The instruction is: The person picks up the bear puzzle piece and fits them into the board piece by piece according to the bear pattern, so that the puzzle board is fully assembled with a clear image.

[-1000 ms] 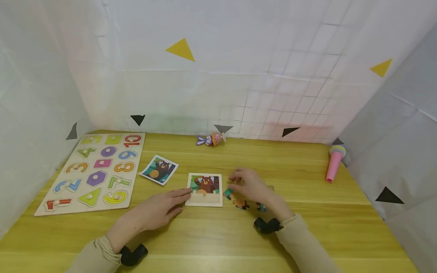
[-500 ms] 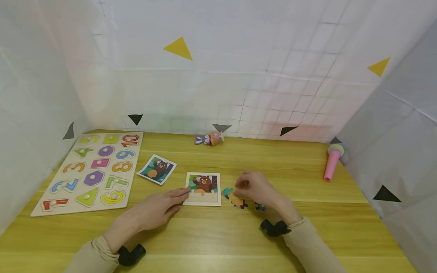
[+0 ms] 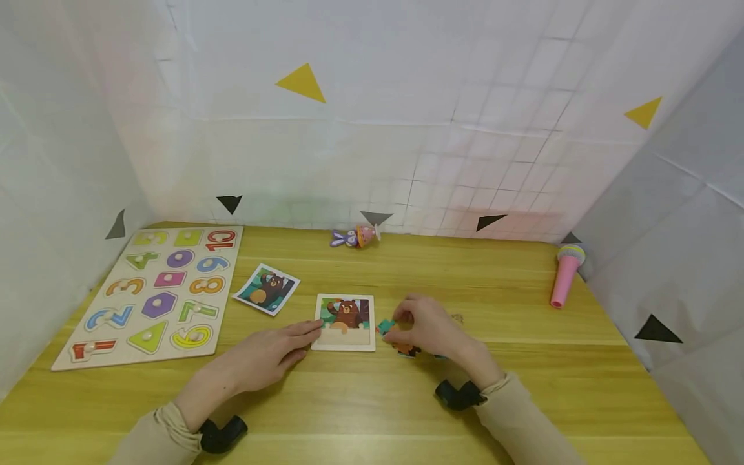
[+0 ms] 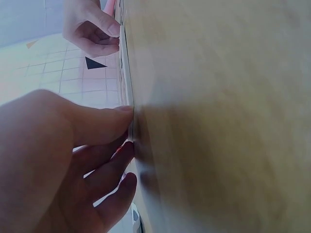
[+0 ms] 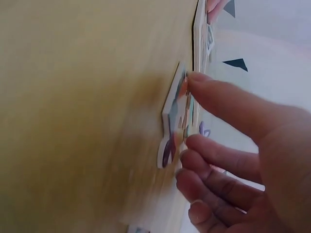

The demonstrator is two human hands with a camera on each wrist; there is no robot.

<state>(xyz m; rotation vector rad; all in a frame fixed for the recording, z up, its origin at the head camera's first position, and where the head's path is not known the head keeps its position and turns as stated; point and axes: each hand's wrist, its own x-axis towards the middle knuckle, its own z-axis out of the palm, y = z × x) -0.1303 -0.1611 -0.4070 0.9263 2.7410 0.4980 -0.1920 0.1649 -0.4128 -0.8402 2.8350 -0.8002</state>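
Note:
A square wooden jigsaw tray (image 3: 343, 342) lies mid-table. Its upper part shows a brown bear picture; its lower part is bare wood. My left hand (image 3: 261, 358) rests at the tray's left edge, fingers fairly straight, fingertips touching it. To the tray's right, my right hand (image 3: 433, 329) reaches down over loose puzzle pieces. Its thumb and index finger pinch a teal puzzle piece (image 3: 385, 326), which lies low at the table. A brown and orange piece (image 5: 175, 126) sits right under the thumb in the right wrist view. Other pieces are partly hidden beneath the right hand.
A bear picture card (image 3: 267, 289) lies left of the tray. Farther left is a wooden number and shape board (image 3: 151, 290). A small purple rabbit toy (image 3: 354, 237) lies at the back, and a pink toy microphone (image 3: 566, 274) at the right.
My right hand first draws back slightly right, then comes down left to the teal piece, its thumb and fingers closing around it. The left hand stays at the tray.

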